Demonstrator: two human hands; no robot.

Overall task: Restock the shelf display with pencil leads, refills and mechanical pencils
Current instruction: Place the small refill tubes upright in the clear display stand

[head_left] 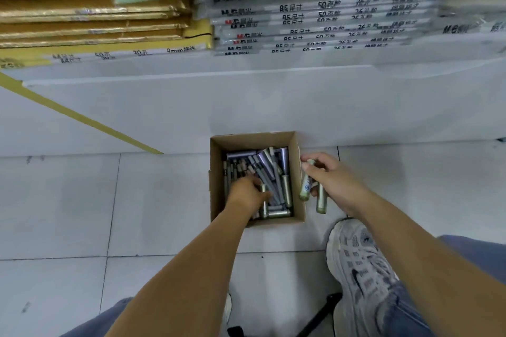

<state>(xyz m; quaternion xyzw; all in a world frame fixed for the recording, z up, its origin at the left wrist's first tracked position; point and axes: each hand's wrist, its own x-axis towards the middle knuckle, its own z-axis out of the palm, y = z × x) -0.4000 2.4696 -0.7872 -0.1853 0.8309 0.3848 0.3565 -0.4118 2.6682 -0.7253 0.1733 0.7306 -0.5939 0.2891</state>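
**Digging Through a Carton of Lead Tubes**

Sitting on the pale tiled floor (pixel 68 200), just in front of the white shelf base (pixel 246 107): a small open cardboard box (pixel 297 172), plain brown, square-cornered. Heaped inside, slim cylindrical tubes (pixel 267 165), smooth and plastic-looking, some grey-violet, some pale green with light caps, lying crossed at all angles; too jumbled and blurred to count.

Reaching down into the box, the left hand (pixel 246 191), fingers curled closed around one pale green tube (pixel 264 201) standing nearly upright among the rest. Hovering just beside the box's right wall, the right hand (pixel 328 175), fingers wrapped shut on two pale green tubes (pixel 306 186) that hang below the palm, one bearing a small blue label; possibly a third cap peeking above the thumb, hard to tell.

Beyond, stacked flat on the shelf: many clear-wrapped paper packs (pixel 315 8) printed "B5" and "50", a green-covered pack on top, gold-edged brown stacks (pixel 90 24) to the left. Below the right forearm, one white mesh sneaker (pixel 358 262) and blue denim.
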